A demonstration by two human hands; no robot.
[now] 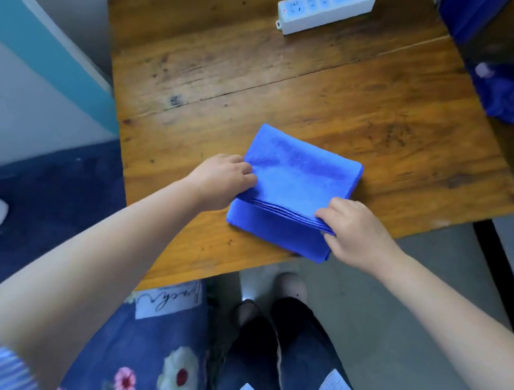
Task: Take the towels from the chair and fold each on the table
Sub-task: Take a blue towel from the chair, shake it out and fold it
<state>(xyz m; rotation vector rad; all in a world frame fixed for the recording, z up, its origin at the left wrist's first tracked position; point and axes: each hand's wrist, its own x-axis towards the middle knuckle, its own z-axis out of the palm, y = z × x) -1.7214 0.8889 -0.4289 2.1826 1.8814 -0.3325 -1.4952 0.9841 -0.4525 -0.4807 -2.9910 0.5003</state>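
Observation:
A blue towel (297, 179), folded into a small rectangle, lies near the front edge of the wooden table (259, 80). My left hand (222, 181) pinches the folded layers at the towel's left edge. My right hand (355, 231) pinches the layered edge at the towel's right front corner. More blue towels (507, 89) lie heaped on the chair at the far right, beyond the table's right edge; the chair itself is mostly hidden.
A white power strip (326, 6) lies at the table's back edge. A bed with a dark blue flowered cover (46, 207) stands to the left of the table. My feet (271, 295) stand on the grey floor under the table's front edge.

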